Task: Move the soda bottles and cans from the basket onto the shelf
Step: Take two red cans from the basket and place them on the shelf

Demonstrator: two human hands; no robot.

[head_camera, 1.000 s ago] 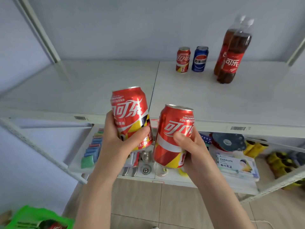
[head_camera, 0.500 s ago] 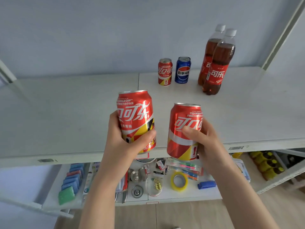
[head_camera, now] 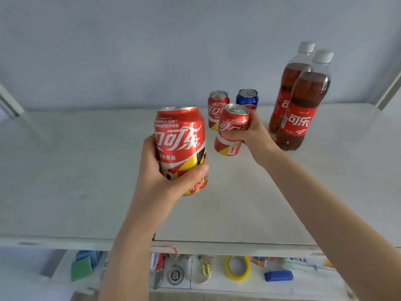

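My left hand grips a red cola can, held upright above the middle of the white shelf. My right hand holds a second red cola can, stretched out toward the back of the shelf. Just behind that can stand a red cola can and a blue cola can by the wall. Two cola bottles with white caps stand to their right. The basket is out of view.
White shelf posts rise at the far left and far right. A lower shelf holds small items: a yellow tape ring, a blue block, green pads and metal fittings.
Both hands have risen from the shelf's front edge to over its top. My right hand has reached forward with its can toward the cans at the back. The view has moved closer.
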